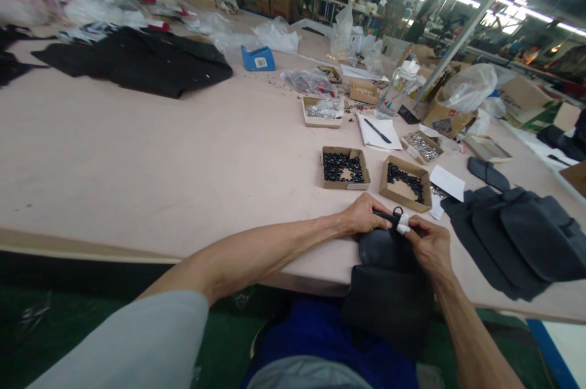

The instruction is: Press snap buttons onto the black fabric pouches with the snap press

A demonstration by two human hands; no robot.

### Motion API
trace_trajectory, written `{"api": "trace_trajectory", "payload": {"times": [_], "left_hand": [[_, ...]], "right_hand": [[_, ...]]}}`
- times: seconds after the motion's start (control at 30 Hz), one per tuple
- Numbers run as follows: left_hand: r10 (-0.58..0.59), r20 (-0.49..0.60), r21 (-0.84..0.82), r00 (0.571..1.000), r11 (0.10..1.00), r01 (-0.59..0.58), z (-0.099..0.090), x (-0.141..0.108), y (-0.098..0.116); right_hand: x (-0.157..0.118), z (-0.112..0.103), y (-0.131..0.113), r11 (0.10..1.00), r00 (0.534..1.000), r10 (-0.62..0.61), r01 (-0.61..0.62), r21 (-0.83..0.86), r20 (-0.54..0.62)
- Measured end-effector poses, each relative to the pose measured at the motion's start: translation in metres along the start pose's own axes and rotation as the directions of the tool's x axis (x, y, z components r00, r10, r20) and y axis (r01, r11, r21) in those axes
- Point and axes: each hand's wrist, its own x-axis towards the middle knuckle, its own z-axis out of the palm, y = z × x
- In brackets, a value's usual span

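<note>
A black fabric pouch with a rounded flap hangs over the table's front edge in front of me. My left hand pinches a black strap at its top. Close beside it, my right hand has white wraps on its fingertips and is closed at the strap's other end. A small dark ring stands up between the two hands. Just beyond my hands are two cardboard boxes of small black parts, one to the left and one to the right.
Stacked black pouches lie to the right on the pale table. Farther back are a box of metal parts, a pen on paper, a clear bottle, a blue holder and black fabric. A slanted pole rises behind.
</note>
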Motion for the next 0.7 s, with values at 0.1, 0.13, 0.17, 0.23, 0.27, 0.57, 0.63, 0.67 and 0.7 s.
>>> {"api": "trace_trajectory", "payload": {"times": [0.1, 0.13, 0.17, 0.23, 0.27, 0.57, 0.63, 0.67, 0.7], "left_hand": [[-0.009, -0.004, -0.007, 1.000, 1.000, 0.009, 0.001, -0.002, 0.003], [-0.012, -0.007, -0.008, 1.000, 1.000, 0.012, 0.001, -0.003, 0.004], [-0.014, -0.008, -0.009, 1.000, 1.000, 0.014, 0.002, -0.004, 0.005], [-0.017, -0.008, -0.017, 1.000, 1.000, 0.017, 0.003, -0.005, 0.006], [-0.021, -0.007, -0.025, 1.000, 0.999, 0.021, 0.004, -0.005, 0.007], [-0.221, -0.061, -0.131, 0.973, 0.969, 0.212, 0.006, 0.002, 0.016], [-0.239, -0.053, -0.153, 0.970, 0.961, 0.229, 0.005, 0.002, 0.018], [-0.242, -0.047, -0.166, 0.969, 0.959, 0.231, 0.005, 0.002, 0.019], [-0.243, -0.039, -0.178, 0.969, 0.956, 0.232, 0.004, 0.002, 0.020]], "right_hand": [[0.001, -0.001, -0.001, 0.998, 0.999, 0.023, -0.026, 0.056, 0.042], [0.001, -0.002, -0.001, 0.998, 0.998, 0.007, -0.012, 0.066, 0.064], [0.001, -0.002, 0.000, 0.997, 0.997, -0.018, 0.012, 0.072, 0.080], [-0.001, -0.002, 0.003, 0.994, 0.994, -0.081, 0.075, 0.078, 0.071], [-0.002, -0.002, 0.006, 0.991, 0.992, -0.111, 0.107, 0.076, 0.052], [-0.004, 0.003, 0.021, 0.985, 0.989, -0.130, 0.136, 0.109, -0.064], [-0.004, 0.003, 0.022, 0.983, 0.991, -0.117, 0.126, 0.132, -0.072], [-0.004, 0.003, 0.023, 0.983, 0.991, -0.116, 0.125, 0.134, -0.073], [-0.004, 0.003, 0.023, 0.983, 0.991, -0.116, 0.125, 0.133, -0.072]]}}
